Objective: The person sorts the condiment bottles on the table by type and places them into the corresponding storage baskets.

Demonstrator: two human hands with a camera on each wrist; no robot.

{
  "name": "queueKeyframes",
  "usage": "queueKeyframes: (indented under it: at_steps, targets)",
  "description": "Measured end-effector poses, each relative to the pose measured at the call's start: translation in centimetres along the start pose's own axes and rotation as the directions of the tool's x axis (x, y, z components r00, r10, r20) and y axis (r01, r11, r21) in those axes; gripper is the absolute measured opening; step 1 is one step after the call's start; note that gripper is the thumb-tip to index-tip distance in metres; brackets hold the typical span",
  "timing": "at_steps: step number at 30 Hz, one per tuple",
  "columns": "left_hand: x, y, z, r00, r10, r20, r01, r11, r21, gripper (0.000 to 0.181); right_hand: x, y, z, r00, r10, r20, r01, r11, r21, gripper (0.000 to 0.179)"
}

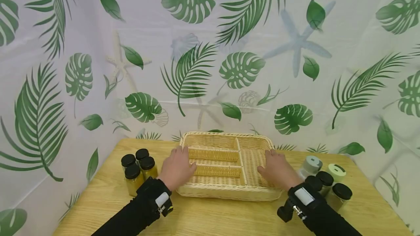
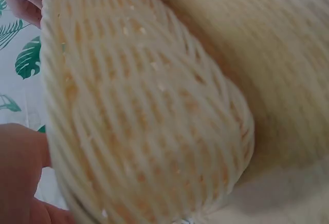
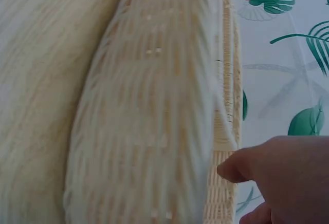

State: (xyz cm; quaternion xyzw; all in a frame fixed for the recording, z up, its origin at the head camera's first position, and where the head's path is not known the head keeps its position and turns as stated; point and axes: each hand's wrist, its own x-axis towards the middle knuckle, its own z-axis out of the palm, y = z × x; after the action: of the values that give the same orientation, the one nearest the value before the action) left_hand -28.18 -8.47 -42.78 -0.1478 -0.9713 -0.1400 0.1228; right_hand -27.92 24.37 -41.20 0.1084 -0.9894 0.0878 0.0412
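At lower centre of the frame, the left hand (image 1: 177,169) and right hand (image 1: 278,170) grip opposite ends of the basket (image 1: 229,189), fingers curled over its edge, thumbs inside (how hard they press, I cannot tell). It seems to rest on the table (image 1: 210,219). Best handled, I'd judge, with equal hold at both ends, level and unsqueezed, clear of the left jars (image 1: 132,173) at lower left and right jars (image 1: 342,192) at lower right.
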Motion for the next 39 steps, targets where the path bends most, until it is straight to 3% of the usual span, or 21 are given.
queueKeyframes:
  at_steps: [4,7,13,20,28,35,39]
  targets:
    - [-0.3,0.0,0.8,0.999,-0.012,-0.03,0.011,1.0,-0.023,0.061,-0.2,0.1,1.1,0.999,0.027,-0.026,-0.028,0.999,-0.038,0.069]
    - [-0.5,-0.1,1.4,0.999,-0.026,-0.044,0.024,0.999,-0.043,0.063,-0.2,0.2,1.6,0.998,0.062,-0.031,-0.063,0.998,-0.01,0.07]
    - [-0.8,-0.1,2.4,0.996,-0.091,-0.006,0.09,0.986,-0.142,0.077,-0.2,0.9,2.7,0.99,0.122,-0.065,-0.119,0.991,0.059,0.073]
    - [-0.6,-0.7,3.2,0.992,-0.123,0.04,0.129,0.965,-0.23,0.087,0.2,2.1,3.3,0.988,0.123,-0.094,-0.122,0.992,0.024,0.066]
    - [-1.1,-1.3,3.4,0.983,-0.154,0.1,0.174,0.953,-0.248,0.087,-0.1,2.4,4.0,0.995,0.064,-0.08,-0.052,0.989,0.137,0.064]
    - [-1.6,-0.9,3.5,0.988,-0.143,0.062,0.154,0.957,-0.245,0.085,-0.7,2.5,4.1,0.994,0.075,-0.08,-0.066,0.992,0.112,0.065]
    - [-1.9,-0.6,3.0,0.987,-0.145,0.075,0.159,0.956,-0.246,0.086,-1.0,2.2,3.8,0.991,0.079,-0.105,-0.072,0.995,0.076,0.063]
